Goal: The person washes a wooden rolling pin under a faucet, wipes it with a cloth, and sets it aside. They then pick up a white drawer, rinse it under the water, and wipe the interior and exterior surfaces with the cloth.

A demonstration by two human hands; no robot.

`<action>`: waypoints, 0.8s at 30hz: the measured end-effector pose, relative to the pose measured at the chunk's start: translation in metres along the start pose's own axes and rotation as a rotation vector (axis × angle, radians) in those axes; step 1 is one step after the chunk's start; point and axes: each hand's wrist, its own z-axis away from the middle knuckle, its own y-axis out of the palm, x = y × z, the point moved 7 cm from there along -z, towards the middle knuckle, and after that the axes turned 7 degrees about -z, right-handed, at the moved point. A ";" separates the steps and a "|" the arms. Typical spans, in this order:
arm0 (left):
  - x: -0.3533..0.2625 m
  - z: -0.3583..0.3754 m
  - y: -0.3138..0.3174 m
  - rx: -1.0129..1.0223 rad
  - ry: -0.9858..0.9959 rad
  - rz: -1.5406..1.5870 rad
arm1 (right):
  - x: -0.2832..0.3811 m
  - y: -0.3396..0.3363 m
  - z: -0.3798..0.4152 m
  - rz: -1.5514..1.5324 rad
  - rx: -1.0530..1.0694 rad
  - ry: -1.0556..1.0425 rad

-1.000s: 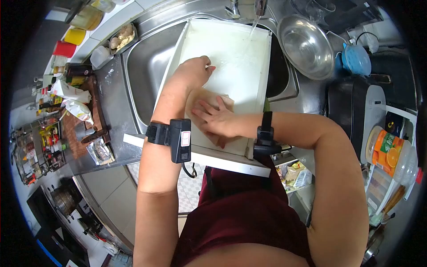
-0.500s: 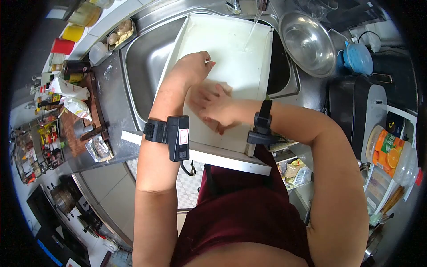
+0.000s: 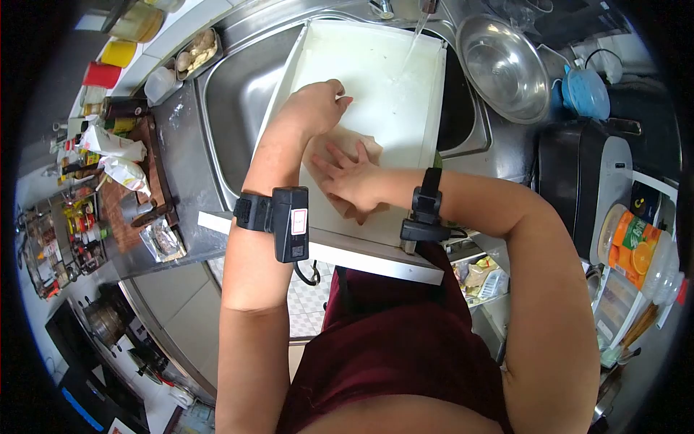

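Shifted slightly, the pale cloth [image 3: 373, 152] lies beneath the right grip [image 3: 352, 179].

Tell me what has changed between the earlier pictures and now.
The right hand, spread on the pale cloth, has slid slightly up the white tray towards the tap, carrying the cloth with it. The view has shifted a little too. No new grasp or release shows. The left hand stays curled over the tray, and water still runs into it.
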 end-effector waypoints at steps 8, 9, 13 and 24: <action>0.004 -0.001 0.002 -0.022 0.008 0.007 | 0.002 -0.002 0.002 -0.030 -0.006 -0.007; 0.005 -0.001 0.002 -0.025 0.018 0.013 | 0.001 -0.004 0.003 -0.020 0.010 -0.020; 0.003 0.000 0.000 -0.028 -0.003 0.001 | 0.004 -0.001 0.003 0.003 -0.075 -0.013; 0.001 0.002 -0.002 0.026 -0.001 0.019 | -0.020 -0.010 -0.004 0.052 -0.007 0.000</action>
